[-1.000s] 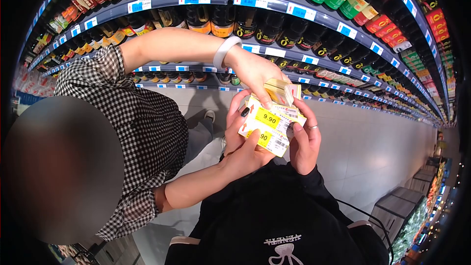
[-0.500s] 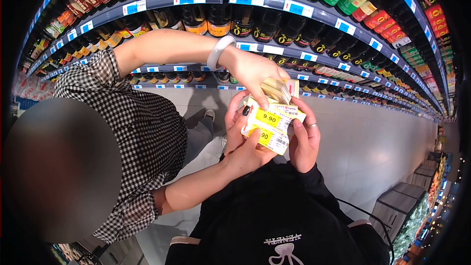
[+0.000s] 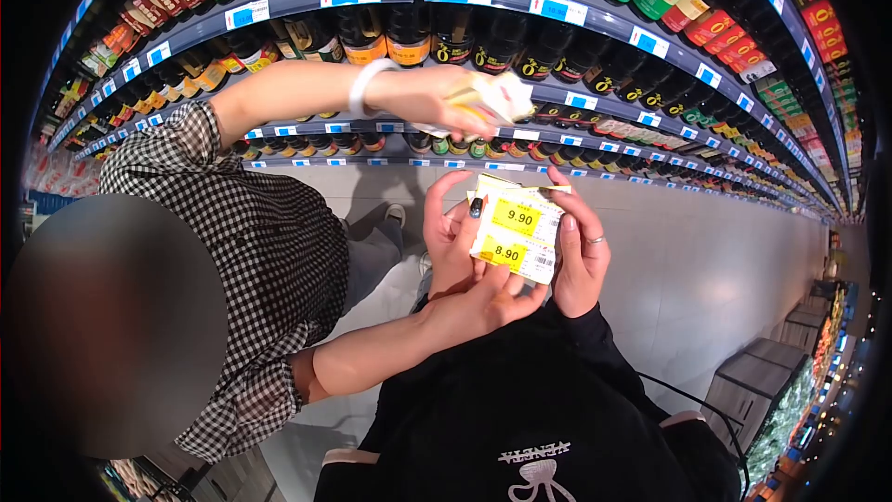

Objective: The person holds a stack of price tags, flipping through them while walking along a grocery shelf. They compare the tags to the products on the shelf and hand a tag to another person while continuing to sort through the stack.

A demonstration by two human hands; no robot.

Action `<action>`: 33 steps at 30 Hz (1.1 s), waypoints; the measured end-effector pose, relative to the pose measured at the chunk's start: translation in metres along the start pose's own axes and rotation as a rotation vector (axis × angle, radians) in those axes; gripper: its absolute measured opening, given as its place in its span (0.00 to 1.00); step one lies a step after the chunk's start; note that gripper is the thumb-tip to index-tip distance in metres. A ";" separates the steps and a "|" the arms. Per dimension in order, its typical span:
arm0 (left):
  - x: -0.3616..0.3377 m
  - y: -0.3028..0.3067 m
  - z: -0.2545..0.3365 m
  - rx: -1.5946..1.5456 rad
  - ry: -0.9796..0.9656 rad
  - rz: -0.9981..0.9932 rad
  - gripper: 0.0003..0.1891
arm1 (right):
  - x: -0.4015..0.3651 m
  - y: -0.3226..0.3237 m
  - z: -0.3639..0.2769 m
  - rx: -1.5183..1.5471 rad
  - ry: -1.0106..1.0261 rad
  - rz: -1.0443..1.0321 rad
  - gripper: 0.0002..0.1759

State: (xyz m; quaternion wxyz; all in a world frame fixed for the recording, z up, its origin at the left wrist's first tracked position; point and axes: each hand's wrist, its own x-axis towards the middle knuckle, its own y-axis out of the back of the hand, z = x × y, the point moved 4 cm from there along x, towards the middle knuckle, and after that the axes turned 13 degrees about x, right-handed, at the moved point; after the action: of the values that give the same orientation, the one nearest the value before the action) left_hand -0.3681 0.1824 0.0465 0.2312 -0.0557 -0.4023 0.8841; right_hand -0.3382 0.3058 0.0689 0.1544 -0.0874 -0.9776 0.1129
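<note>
Yellow-and-white price tags in a small stack are held up in front of my chest, the top ones printed 9.90 and 8.90. My left hand grips their left edge, with the dark-nailed thumb on the front. Along the right edge my right hand, with a ring on one finger, is closed on the same stack. A co-worker's hand touches the bottom edge from below. The co-worker's other hand, wearing a pale bangle, holds a second bundle of tags, blurred by motion, near the shelf.
Curved shelves of sauce bottles with blue-and-white labels along their edges stand ahead. A co-worker in a checked shirt stands close on my left. Grey floor stretches to the right, with wooden cabinets at its far side.
The co-worker's bangled hand has lifted a bundle of tags away from my stack, up and left toward the shelf. My hands still hold the remaining tags, now slightly more upright.
</note>
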 end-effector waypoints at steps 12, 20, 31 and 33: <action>-0.009 0.024 -0.015 0.521 -0.275 0.404 0.08 | -0.008 0.008 -0.004 0.000 -0.085 -0.033 0.27; -0.032 0.013 -0.028 0.506 -0.114 0.300 0.08 | -0.034 0.021 -0.011 -0.001 -0.091 0.038 0.27; -0.096 0.014 -0.040 0.686 -0.022 0.296 0.14 | -0.116 0.004 -0.003 0.055 -0.124 0.258 0.36; -0.114 0.015 -0.043 0.648 0.010 0.308 0.14 | -0.135 0.001 -0.001 0.037 -0.169 0.284 0.35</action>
State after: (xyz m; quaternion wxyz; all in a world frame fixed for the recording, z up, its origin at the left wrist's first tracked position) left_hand -0.2597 0.1519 -0.0032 0.1029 -0.0440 -0.0869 0.9899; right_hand -0.2115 0.2793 0.0317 0.0559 -0.2121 -0.9627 0.1585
